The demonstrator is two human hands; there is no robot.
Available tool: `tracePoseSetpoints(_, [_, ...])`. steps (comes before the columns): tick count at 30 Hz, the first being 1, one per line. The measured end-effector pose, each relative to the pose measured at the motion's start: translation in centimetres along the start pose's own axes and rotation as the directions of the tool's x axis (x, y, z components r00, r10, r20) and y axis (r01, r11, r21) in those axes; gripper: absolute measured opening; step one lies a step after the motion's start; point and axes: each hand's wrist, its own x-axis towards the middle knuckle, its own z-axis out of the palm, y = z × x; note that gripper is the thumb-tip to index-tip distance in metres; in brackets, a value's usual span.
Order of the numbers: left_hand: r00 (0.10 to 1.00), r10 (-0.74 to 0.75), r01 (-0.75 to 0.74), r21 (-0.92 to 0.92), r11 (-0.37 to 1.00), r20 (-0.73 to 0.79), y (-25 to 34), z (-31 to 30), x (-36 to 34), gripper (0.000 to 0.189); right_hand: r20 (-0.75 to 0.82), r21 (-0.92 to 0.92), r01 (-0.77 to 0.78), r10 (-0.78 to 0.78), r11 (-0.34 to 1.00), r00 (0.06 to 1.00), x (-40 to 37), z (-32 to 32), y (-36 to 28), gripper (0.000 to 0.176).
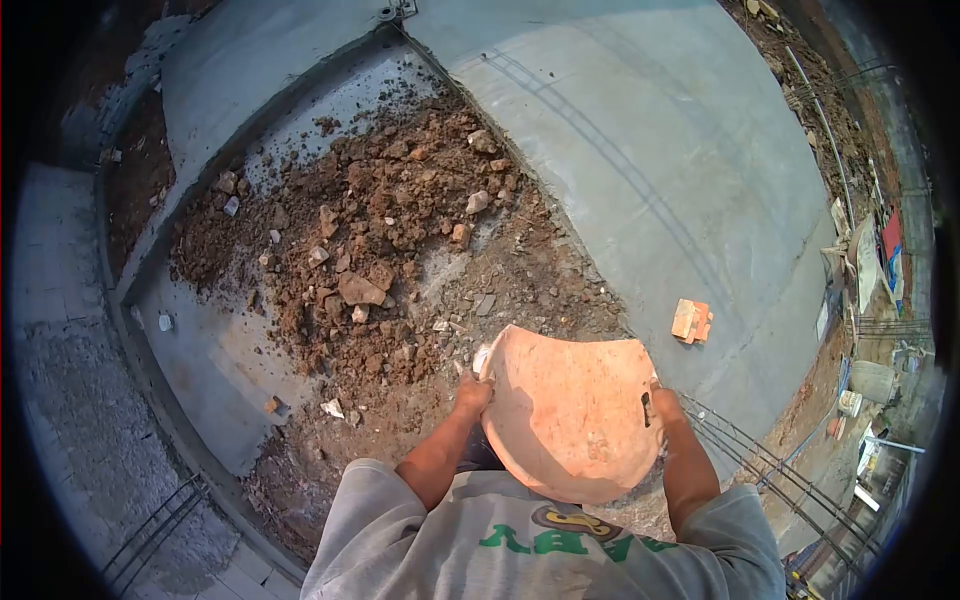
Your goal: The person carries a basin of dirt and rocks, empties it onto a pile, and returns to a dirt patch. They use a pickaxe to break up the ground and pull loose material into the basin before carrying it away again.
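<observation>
Clamping an orange scoop pan [575, 410] by opposite sides with left hand [472, 393] and right hand [664, 402], before the T-shirt [430, 550] and near the soil heap [400, 170]. Could tip it through 1 loose grip, or stumble on loose stones [362, 289].

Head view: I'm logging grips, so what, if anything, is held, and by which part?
An orange scoop-shaped pan, by its opposite side edges, one in the left hand, one in the right hand.
</observation>
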Motion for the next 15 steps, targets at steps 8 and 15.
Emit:
tracePoseSetpoints(8, [0.988,0.095,-0.087,-0.065,0.994,0.120,1.2,-2.7,-4.2,0.029,0.037,0.496,-0.075,0.066,0.865,0.997,-6.2,0.8,1.0,0.061])
tracePoseSetpoints(15, [0.966,0.245,-0.258,0.234,0.937,0.083,-2.0,-2.9,-6.1,0.043,0.020,0.822,0.017,-0.058,0.570,0.998,-13.6,3.4,7.0,0.047])
